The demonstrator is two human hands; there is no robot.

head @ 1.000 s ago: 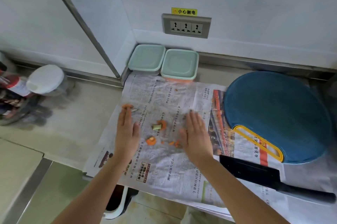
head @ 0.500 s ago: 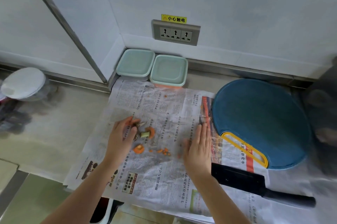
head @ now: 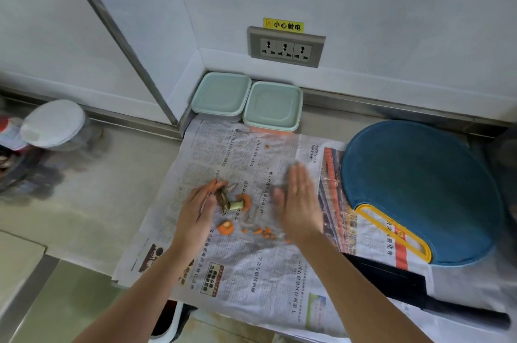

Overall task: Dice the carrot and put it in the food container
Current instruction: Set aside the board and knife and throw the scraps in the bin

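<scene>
Carrot leftovers lie on the newspaper (head: 251, 272): a carrot top with a green stem (head: 239, 203), an orange carrot slice (head: 225, 228) and several small orange bits (head: 264, 232). My left hand (head: 197, 212) stands on its edge just left of the carrot top, fingers fairly straight, touching some thin peel scraps (head: 225, 193). My right hand (head: 299, 203) is flat with straight fingers, just right of the scraps, motion-blurred and holding nothing. Two pale green food containers (head: 221, 96) (head: 272, 106) stand lidded against the back wall.
A round blue cutting board (head: 419, 189) with a yellow handle lies at the right. In front of it rests a black cleaver (head: 391, 284), its handle pointing right. A white-lidded jar (head: 53, 123) stands at the far left, and a wall socket (head: 285, 49) sits above the containers.
My left hand has slid right across the newspaper, pushing the peel scraps up against the carrot top. My right hand stays beside the scraps with fingers straight.
</scene>
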